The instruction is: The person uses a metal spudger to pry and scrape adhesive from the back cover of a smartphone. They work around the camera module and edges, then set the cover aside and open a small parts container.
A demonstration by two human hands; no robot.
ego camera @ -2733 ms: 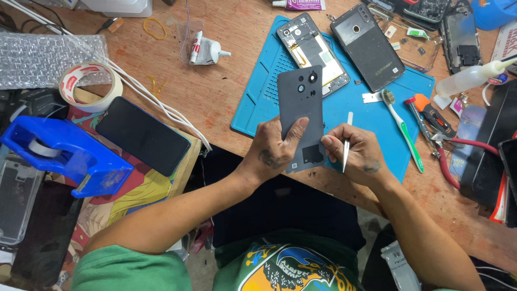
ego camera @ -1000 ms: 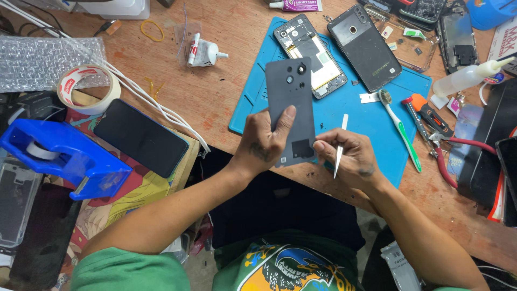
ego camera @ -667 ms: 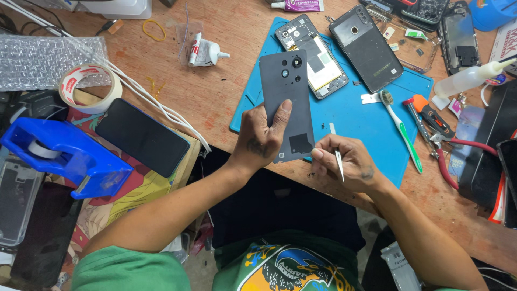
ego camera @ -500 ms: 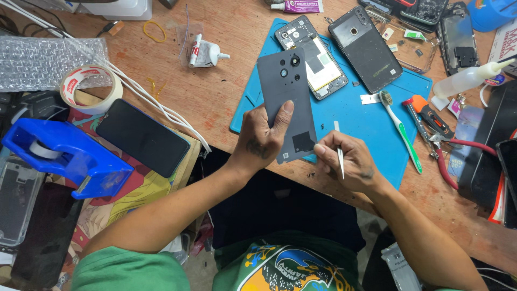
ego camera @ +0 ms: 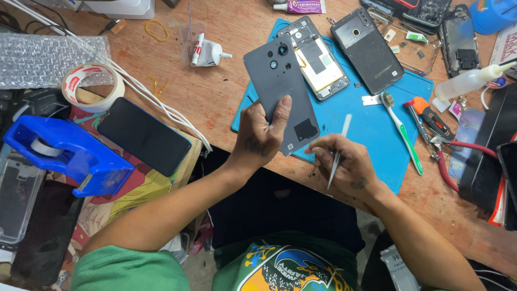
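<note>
Wooden workbench (ego camera: 215,91), cluttered, with a blue mat (ego camera: 371,124) near its front edge. Left hand (ego camera: 261,137) grips a grey phone back cover (ego camera: 283,91) upright above the mat's left corner. Right hand (ego camera: 344,167) pinches tweezers (ego camera: 338,153) beside the cover's lower edge.

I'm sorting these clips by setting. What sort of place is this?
Probably a phone repair bench: an opened phone on a blue work mat, a grey back cover in the left hand, tweezers in the right hand.
</note>
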